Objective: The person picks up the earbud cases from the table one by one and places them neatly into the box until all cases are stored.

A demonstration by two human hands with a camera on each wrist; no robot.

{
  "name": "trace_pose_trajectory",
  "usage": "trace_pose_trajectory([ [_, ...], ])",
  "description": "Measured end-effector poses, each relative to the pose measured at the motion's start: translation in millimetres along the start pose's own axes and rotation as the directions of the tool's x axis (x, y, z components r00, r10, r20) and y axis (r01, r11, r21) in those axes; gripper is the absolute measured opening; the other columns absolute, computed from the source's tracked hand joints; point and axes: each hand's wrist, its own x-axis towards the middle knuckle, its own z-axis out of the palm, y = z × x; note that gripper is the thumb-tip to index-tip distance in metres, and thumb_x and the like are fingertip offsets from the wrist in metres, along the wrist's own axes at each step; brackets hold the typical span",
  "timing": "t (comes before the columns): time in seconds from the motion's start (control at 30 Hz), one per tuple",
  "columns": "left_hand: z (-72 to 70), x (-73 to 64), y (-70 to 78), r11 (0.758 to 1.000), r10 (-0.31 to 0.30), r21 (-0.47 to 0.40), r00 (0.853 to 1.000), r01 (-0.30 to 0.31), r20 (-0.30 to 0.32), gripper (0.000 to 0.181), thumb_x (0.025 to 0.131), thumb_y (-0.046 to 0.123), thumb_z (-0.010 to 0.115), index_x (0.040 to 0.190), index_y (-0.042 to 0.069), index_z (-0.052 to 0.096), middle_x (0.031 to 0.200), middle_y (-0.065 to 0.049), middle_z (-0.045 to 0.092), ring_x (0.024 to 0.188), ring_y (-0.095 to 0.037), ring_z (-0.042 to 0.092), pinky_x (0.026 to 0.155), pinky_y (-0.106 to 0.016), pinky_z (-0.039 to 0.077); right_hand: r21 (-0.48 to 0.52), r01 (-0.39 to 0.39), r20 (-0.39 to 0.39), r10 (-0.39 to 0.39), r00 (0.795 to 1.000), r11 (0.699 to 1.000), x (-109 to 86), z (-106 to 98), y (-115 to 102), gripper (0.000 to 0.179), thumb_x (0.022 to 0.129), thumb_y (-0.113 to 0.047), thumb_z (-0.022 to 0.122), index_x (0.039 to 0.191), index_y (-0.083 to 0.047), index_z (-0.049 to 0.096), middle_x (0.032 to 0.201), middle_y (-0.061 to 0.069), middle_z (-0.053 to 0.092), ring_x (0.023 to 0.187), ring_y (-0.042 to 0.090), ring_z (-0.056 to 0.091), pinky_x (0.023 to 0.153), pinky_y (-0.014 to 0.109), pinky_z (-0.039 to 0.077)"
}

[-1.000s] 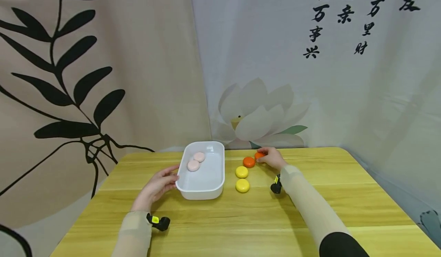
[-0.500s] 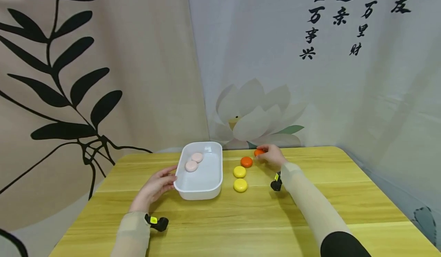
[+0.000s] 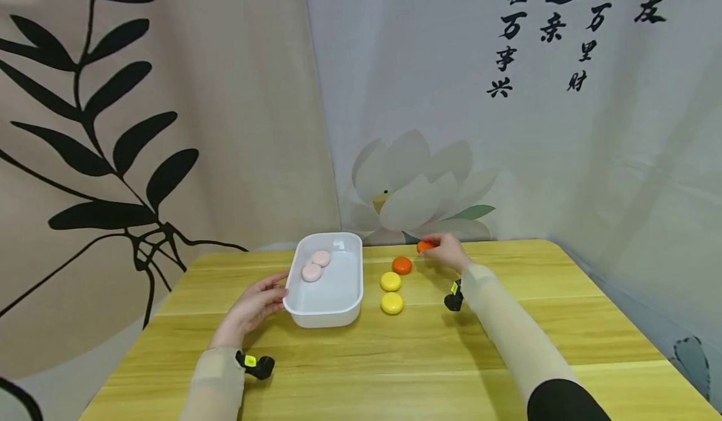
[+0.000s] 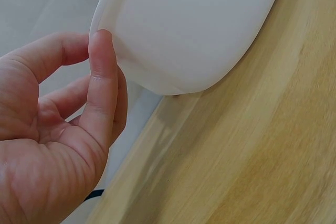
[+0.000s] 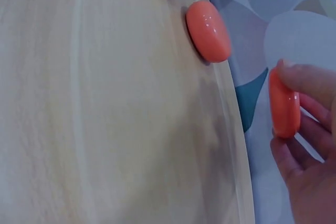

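Note:
At the left side of a white tray (image 3: 351,283), my left hand (image 3: 256,305) holds its edge, with fingertips (image 4: 101,45) at the rim in the left wrist view. Two pale pink discs (image 3: 312,272) lie in the tray, close together. My right hand (image 3: 448,253) pinches a glossy orange disc (image 5: 285,104) between thumb and fingers near the table's far edge. A second orange disc (image 3: 402,265) lies on the table just left of that hand. Nearer the front, two yellow discs (image 3: 392,303) follow it in a line beside the tray.
A wooden table (image 3: 350,377) lies under everything, its far edge against a hanging cloth (image 3: 254,126) printed with leaves, a lotus and writing. Each wrist wears a small black camera (image 3: 261,367). A dark curved cable (image 3: 22,396) shows at the lower left.
The orange disc in my right hand has risen slightly and moved a little away from the other orange disc. The head view has shifted slightly; my left hand stays at the tray.

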Motion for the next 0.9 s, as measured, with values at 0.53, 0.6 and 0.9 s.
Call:
trace_pose_trajectory([
  [0.53,0.7,-0.7,2.3,1.000,-0.013,-0.001,1.000,0.013,-0.015,0.058,0.096,0.005,0.057,0.148,-0.002,0.032,0.111,-0.021,0.052,0.082,-0.017,0.059,0.074,-0.025,0.054,0.022,0.034,0.004,-0.034,0.999,0.999,-0.8,-9.7,-15.3,0.050,0.088,-0.013,0.071,0.132,0.005,0.055,0.127,0.021,0.058,0.111,0.033,0.055,0.096,0.044,0.046],
  [0.6,0.6,-0.6,1.6,1.000,-0.011,0.006,1.000,0.011,-0.008,0.059,0.096,0.006,0.057,0.149,-0.002,0.031,0.111,-0.020,0.052,0.083,-0.017,0.059,0.075,-0.025,0.054,0.033,0.049,0.012,-0.049,0.999,0.998,-1.0,-10.8,-17.4,0.050,0.089,-0.014,0.071,0.132,0.005,0.055,0.127,0.021,0.058,0.111,0.033,0.055,0.095,0.044,0.046],
  [0.9,1.3,-0.8,2.1,1.000,0.000,-0.016,1.000,0.000,0.004,0.060,0.096,0.004,0.057,0.149,-0.004,0.030,0.108,-0.019,0.054,0.079,-0.016,0.059,0.072,-0.024,0.054,0.078,0.087,0.027,-0.090,0.996,0.993,-6.3,-13.1,-28.4,0.049,0.089,-0.014,0.071,0.132,0.003,0.057,0.126,0.020,0.059,0.110,0.032,0.056,0.094,0.043,0.046],
])
